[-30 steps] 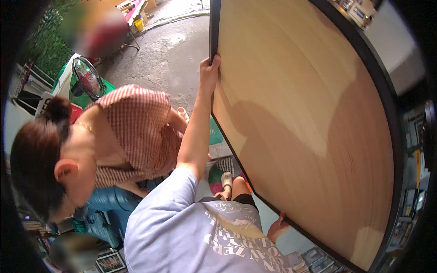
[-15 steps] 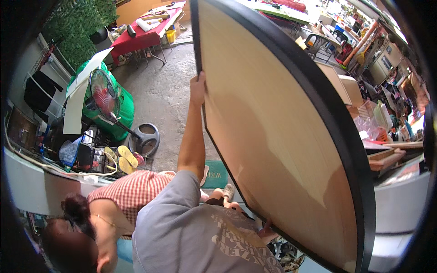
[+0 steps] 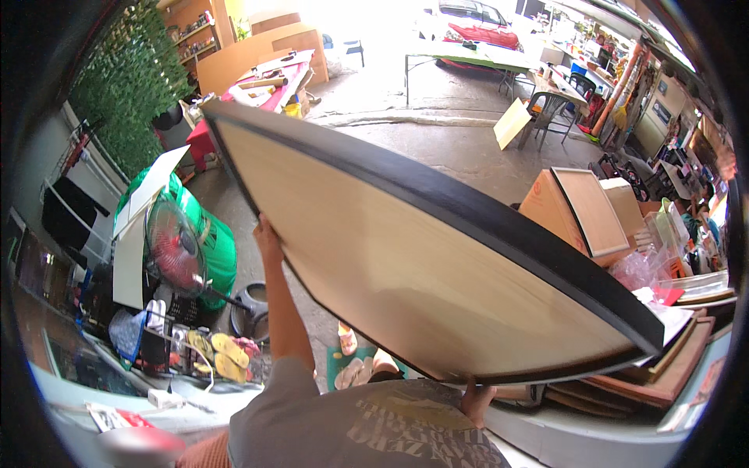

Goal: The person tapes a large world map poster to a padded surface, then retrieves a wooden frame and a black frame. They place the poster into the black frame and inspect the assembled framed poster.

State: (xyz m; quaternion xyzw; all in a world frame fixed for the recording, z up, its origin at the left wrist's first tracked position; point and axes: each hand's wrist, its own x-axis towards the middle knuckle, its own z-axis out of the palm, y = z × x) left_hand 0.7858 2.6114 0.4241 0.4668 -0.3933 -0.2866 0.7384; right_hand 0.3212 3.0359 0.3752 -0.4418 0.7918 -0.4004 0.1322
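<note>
A large wooden panel (image 3: 390,257) with a black frame (image 3: 437,199) fills the middle of the view. It is tilted, its pale face toward me, with a curved far edge and a corner at the right. My left hand (image 3: 268,238) grips the frame's near-left edge with the arm stretched out. At the lower edge, right of my chest, my right hand (image 3: 476,402) holds the frame from below. Its fingers are partly hidden by the panel.
At left stand a fan (image 3: 175,246), a green bin (image 3: 220,246) and yellow slippers (image 3: 226,359). Stacked frames (image 3: 671,359) and boxes (image 3: 581,210) lie at right. Beyond are a red-covered table (image 3: 292,74), a green-topped table (image 3: 468,54) and a black chair (image 3: 552,113).
The panel has swung from nearly upright to a lower, flatter tilt, its top end moving left. My left hand has moved left and down with it. The other person has mostly left the view.
</note>
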